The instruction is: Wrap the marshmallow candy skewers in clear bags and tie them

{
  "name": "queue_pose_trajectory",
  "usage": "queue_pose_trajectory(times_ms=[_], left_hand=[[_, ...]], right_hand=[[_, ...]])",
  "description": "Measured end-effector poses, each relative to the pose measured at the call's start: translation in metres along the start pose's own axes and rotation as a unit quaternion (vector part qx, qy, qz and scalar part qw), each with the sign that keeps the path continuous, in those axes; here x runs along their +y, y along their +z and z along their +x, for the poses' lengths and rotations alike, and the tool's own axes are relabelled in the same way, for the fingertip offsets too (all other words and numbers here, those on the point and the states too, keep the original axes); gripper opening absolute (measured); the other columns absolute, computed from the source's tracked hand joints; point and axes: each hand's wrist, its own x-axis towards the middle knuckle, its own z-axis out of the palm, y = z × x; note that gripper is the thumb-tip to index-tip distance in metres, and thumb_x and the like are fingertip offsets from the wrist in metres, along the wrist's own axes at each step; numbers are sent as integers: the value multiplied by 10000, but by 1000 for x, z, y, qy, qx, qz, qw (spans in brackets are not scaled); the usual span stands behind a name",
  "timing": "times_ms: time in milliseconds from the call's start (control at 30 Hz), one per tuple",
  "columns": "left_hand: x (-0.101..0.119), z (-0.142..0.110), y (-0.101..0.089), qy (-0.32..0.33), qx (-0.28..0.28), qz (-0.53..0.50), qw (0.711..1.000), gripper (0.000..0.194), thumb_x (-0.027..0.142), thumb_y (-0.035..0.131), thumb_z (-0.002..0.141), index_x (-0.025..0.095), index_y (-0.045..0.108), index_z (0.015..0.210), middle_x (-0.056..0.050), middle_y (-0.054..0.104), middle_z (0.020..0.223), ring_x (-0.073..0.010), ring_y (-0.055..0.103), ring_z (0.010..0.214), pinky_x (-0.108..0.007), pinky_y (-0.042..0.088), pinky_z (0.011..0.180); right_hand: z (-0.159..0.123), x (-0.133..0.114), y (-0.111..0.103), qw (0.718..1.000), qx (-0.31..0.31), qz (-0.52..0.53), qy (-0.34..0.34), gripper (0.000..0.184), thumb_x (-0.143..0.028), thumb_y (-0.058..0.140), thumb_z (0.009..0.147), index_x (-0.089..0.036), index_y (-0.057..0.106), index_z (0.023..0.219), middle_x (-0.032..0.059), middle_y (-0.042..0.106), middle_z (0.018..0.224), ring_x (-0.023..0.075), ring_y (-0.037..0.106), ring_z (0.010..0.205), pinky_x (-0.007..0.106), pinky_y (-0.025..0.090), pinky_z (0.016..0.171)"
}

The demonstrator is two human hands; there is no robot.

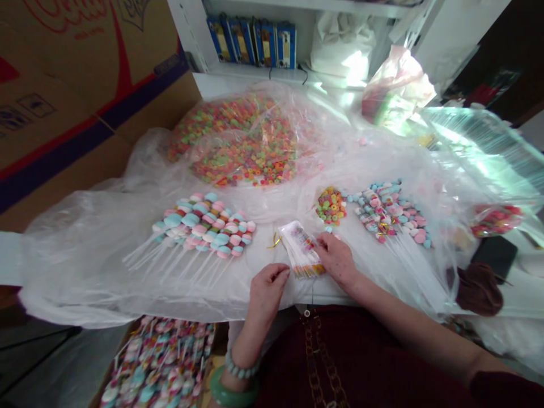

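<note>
A stack of small printed plastic bags (300, 241) lies in front of me on the plastic-covered table. My left hand (268, 283) is closed in a pinch at the stack's lower left corner; what sits between its fingertips is too small to make out. On the other side, my right hand (338, 258) has its fingers closed at the right edge of the bags. A gold twist tie (275, 241) lies just left of the stack. Marshmallow skewers (208, 224) on white sticks lie in a row to the left. Wrapped marshmallow skewers (391, 218) are piled at the right.
Behind lies a big clear bag of colourful cereal rings (250, 147), with a small heap of rings (330, 205) nearer. A large cardboard box (85, 85) stands at the left. Below the table edge is a box of wrapped skewers (159, 362). A brown cloth (480, 289) lies far right.
</note>
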Motion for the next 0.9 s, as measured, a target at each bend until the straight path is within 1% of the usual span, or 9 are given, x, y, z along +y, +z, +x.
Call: queue_pose_trajectory(times_ms=[133, 233, 300, 467, 533, 600, 700, 767, 900], left_hand=[[10, -2, -1, -51, -7, -76, 996, 159, 302, 637, 666, 172, 720, 702, 8, 606, 570, -129, 471, 493, -252, 389, 498], [18, -4, -2, -58, -14, -110, 992, 158, 304, 654, 653, 168, 723, 693, 10, 596, 553, -126, 465, 495, -248, 378, 499], [21, -7, -4, -64, -31, -133, 989, 163, 315, 667, 655, 165, 727, 679, 11, 578, 526, -124, 455, 490, -245, 364, 496], [27, -19, -5, -84, -91, -291, 949, 285, 353, 753, 628, 150, 750, 828, -39, 680, 720, -139, 541, 625, -240, 418, 575], [24, -21, -7, -110, -47, -364, 924, 316, 378, 767, 630, 139, 740, 836, -45, 685, 734, -134, 553, 629, -245, 439, 595], [18, -23, -15, -126, 39, -411, 902, 295, 375, 773, 630, 138, 734, 800, -41, 686, 725, -126, 565, 625, -245, 457, 613], [2, -25, -42, -119, 153, -430, 882, 259, 342, 791, 594, 142, 730, 747, -46, 704, 739, -136, 608, 670, -247, 483, 654], [-9, -29, -66, -114, 210, -412, 879, 233, 338, 787, 587, 140, 722, 692, -41, 700, 691, -142, 618, 663, -245, 491, 648], [-23, -38, -110, -127, 282, -410, 858, 210, 291, 803, 534, 134, 667, 569, -12, 655, 570, -118, 581, 551, -223, 484, 563]], right_hand=[[-2, 6, -4, 996, 27, 89, -12, 198, -252, 455, 884, -213, 643, 838, 25, 643, 778, 177, 583, 769, 271, 408, 712], [-8, 7, -8, 982, 111, 142, -61, 185, -257, 480, 864, -206, 650, 812, 52, 632, 884, 186, 574, 876, 287, 428, 794], [-14, 2, -10, 968, 145, 194, -67, 176, -273, 495, 859, -204, 642, 792, 42, 608, 824, 179, 565, 826, 285, 436, 768], [-28, -41, 0, 932, 10, 362, -13, 188, -325, 534, 841, -199, 597, 716, -27, 527, 616, 130, 482, 602, 234, 391, 576], [-29, -64, 11, 926, -38, 375, -4, 187, -326, 557, 817, -195, 592, 688, -27, 543, 623, 128, 487, 620, 232, 388, 590], [-27, -87, 24, 921, -83, 380, -14, 175, -308, 567, 802, -190, 592, 675, -24, 570, 642, 127, 507, 649, 234, 394, 623], [-21, -118, 40, 892, -178, 416, -16, 160, -284, 569, 779, -181, 587, 658, -33, 550, 592, 112, 502, 597, 230, 384, 587], [-18, -137, 50, 850, -238, 469, 25, 142, -278, 577, 756, -169, 586, 665, -35, 546, 568, 93, 474, 516, 222, 358, 524], [-11, -177, 67, 722, -315, 603, 129, 114, -240, 621, 715, -150, 599, 783, -9, 614, 607, 72, 456, 433, 207, 315, 449]])
